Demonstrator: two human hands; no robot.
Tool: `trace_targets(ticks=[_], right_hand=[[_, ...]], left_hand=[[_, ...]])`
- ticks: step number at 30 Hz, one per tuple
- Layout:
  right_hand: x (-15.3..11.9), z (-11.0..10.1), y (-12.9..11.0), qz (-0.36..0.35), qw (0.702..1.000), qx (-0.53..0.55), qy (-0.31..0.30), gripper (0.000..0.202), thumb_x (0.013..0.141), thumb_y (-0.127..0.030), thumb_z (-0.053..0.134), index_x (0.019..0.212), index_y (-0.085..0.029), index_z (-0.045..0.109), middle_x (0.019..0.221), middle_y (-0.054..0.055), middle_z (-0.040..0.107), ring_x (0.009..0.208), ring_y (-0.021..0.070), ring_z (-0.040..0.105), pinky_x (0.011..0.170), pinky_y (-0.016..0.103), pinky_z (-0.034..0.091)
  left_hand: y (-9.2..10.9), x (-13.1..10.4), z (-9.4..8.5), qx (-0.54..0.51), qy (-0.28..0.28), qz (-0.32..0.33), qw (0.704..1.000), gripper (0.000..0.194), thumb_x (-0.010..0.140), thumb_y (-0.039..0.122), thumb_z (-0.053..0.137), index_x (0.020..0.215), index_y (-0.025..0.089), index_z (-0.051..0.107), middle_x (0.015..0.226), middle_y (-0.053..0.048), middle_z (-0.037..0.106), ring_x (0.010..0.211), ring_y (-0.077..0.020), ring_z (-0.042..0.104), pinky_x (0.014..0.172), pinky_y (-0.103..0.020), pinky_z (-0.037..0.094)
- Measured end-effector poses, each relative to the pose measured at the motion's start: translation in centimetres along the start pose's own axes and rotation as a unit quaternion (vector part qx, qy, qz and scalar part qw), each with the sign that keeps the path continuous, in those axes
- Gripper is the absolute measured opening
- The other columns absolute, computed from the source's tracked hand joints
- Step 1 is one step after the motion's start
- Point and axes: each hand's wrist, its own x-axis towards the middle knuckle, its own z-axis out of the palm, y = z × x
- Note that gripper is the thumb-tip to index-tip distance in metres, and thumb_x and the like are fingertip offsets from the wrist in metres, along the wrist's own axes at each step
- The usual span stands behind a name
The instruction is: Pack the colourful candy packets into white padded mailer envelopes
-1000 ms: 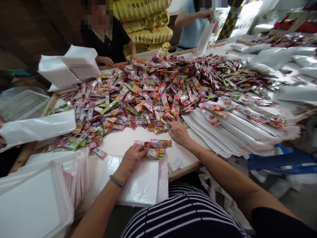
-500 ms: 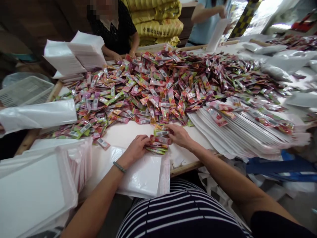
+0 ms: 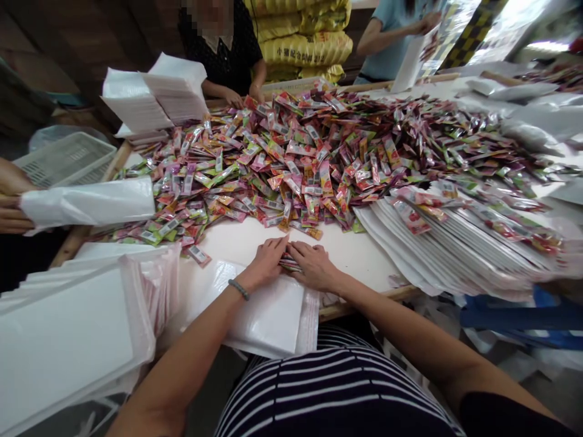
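Observation:
Between my hands is a small stack of candy packets [image 3: 289, 262], mostly covered by my fingers. My left hand [image 3: 268, 260], with a beaded bracelet at the wrist, wraps the stack from the left. From the right, my right hand [image 3: 314, 264] closes over it, fingers nearly meeting the left ones. Under the stack and my left forearm lies a white plastic bag [image 3: 268, 315] at the table's front edge. A large heap of loose candy packets [image 3: 310, 158] spreads just beyond my hands, with two packets lying at its near edge.
Right of me, white bags [image 3: 423, 243] are fanned out with packets on top. More white bags [image 3: 68, 321] are piled at left. Another person's hands [image 3: 13, 206] hold a rolled white bag [image 3: 91, 203]. Two people stand across the table; a plastic basket [image 3: 68, 159] sits far left.
My hands have come together around the candy packets, squeezing them into a tighter stack. The view has shifted slightly left. At left, another person's hand has come into fuller view.

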Motion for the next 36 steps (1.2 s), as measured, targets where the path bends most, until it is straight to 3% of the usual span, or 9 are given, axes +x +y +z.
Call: trace_targets(ticks=[5, 10, 15, 18, 21, 24, 29, 33, 36], right_hand=[[0.6, -0.6, 1.7, -0.042, 0.999, -0.032, -0.003, 0.058, 0.092, -0.036, 0.053, 0.143, -0.012, 0.040, 0.141, 0.019, 0.048, 0.124, 0.0290, 0.046, 0.094, 0.045, 0.041], [0.5, 0.2, 3.0, -0.093, 0.995, -0.012, 0.042, 0.060, 0.087, -0.018, 0.055, 0.145, -0.011, 0.039, 0.129, 0.016, 0.058, 0.113, 0.0251, 0.052, 0.097, 0.038, 0.042], [1.3, 0.2, 3.4, 0.000, 0.989, 0.115, 0.094, 0.053, 0.081, -0.014, 0.057, 0.134, -0.017, 0.055, 0.111, 0.011, 0.068, 0.099, 0.0237, 0.060, 0.087, 0.034, 0.047], [1.3, -1.1, 4.3, 0.115, 0.944, 0.293, 0.102, 0.053, 0.073, -0.014, 0.056, 0.125, -0.019, 0.062, 0.082, 0.002, 0.070, 0.070, 0.0178, 0.063, 0.067, 0.027, 0.050], [-0.5, -3.0, 4.9, 0.203, 0.862, 0.451, 0.109, 0.041, 0.070, -0.020, 0.054, 0.109, -0.015, 0.067, 0.053, -0.005, 0.055, 0.045, 0.0120, 0.049, 0.046, 0.022, 0.043], [-3.6, -4.2, 4.4, 0.196, 0.820, 0.522, 0.129, 0.035, 0.069, -0.025, 0.058, 0.102, -0.016, 0.067, 0.049, -0.008, 0.048, 0.040, 0.0094, 0.042, 0.039, 0.020, 0.037], [-7.2, -3.3, 2.3, 0.018, 0.883, 0.465, 0.065, 0.049, 0.076, -0.023, 0.055, 0.124, -0.022, 0.063, 0.076, -0.001, 0.067, 0.056, 0.0120, 0.055, 0.056, 0.025, 0.048], [-7.1, -1.9, 1.0, -0.120, 0.965, 0.228, 0.046, 0.057, 0.076, -0.009, 0.051, 0.130, -0.024, 0.059, 0.114, 0.006, 0.068, 0.095, 0.0205, 0.060, 0.084, 0.035, 0.049], [-6.4, -2.0, -0.4, -0.171, 0.983, 0.050, 0.051, 0.053, 0.083, -0.008, 0.051, 0.134, -0.022, 0.054, 0.121, 0.011, 0.064, 0.093, 0.0222, 0.056, 0.079, 0.036, 0.049]], left_hand=[[0.2, 0.1, -1.4, 0.011, 0.007, -0.012, 1.000, 0.078, 0.074, 0.012, 0.058, 0.146, 0.012, 0.030, 0.143, -0.018, 0.044, 0.130, -0.0301, 0.040, 0.106, -0.045, 0.038], [4.6, -4.9, -3.5, 0.070, 0.170, -0.068, 0.981, 0.050, 0.082, 0.026, 0.059, 0.131, 0.019, 0.048, 0.133, -0.015, 0.047, 0.121, -0.0324, 0.044, 0.100, -0.051, 0.041], [10.7, -8.3, -1.3, 0.105, 0.035, -0.032, 0.993, 0.044, 0.078, 0.026, 0.063, 0.120, 0.020, 0.053, 0.128, -0.015, 0.046, 0.103, -0.0284, 0.053, 0.083, -0.043, 0.053], [11.4, -8.1, 0.0, 0.135, -0.043, -0.052, 0.989, 0.030, 0.083, 0.009, 0.050, 0.109, 0.020, 0.058, 0.113, -0.012, 0.051, 0.092, -0.0233, 0.057, 0.071, -0.035, 0.055], [11.2, -8.0, -0.3, 0.163, -0.028, -0.058, 0.984, 0.026, 0.085, 0.004, 0.041, 0.090, 0.017, 0.062, 0.110, -0.012, 0.051, 0.092, -0.0239, 0.057, 0.068, -0.035, 0.055], [11.4, -8.6, -1.3, 0.195, -0.001, -0.110, 0.975, 0.028, 0.085, 0.003, 0.039, 0.087, 0.015, 0.065, 0.108, -0.014, 0.055, 0.089, -0.0236, 0.060, 0.067, -0.034, 0.055], [11.2, -9.6, -1.8, 0.192, 0.035, -0.221, 0.956, 0.046, 0.083, 0.009, 0.045, 0.128, 0.012, 0.052, 0.131, -0.020, 0.054, 0.075, -0.0205, 0.068, 0.061, -0.032, 0.055], [10.0, -9.9, -1.0, 0.129, 0.061, -0.248, 0.958, 0.061, 0.082, 0.010, 0.047, 0.142, 0.013, 0.038, 0.145, -0.022, 0.044, 0.083, -0.0261, 0.070, 0.070, -0.039, 0.057], [9.6, -9.8, -0.2, 0.084, 0.080, -0.216, 0.969, 0.072, 0.079, 0.008, 0.050, 0.147, 0.016, 0.028, 0.149, -0.020, 0.041, 0.100, -0.0291, 0.068, 0.081, -0.040, 0.057]])
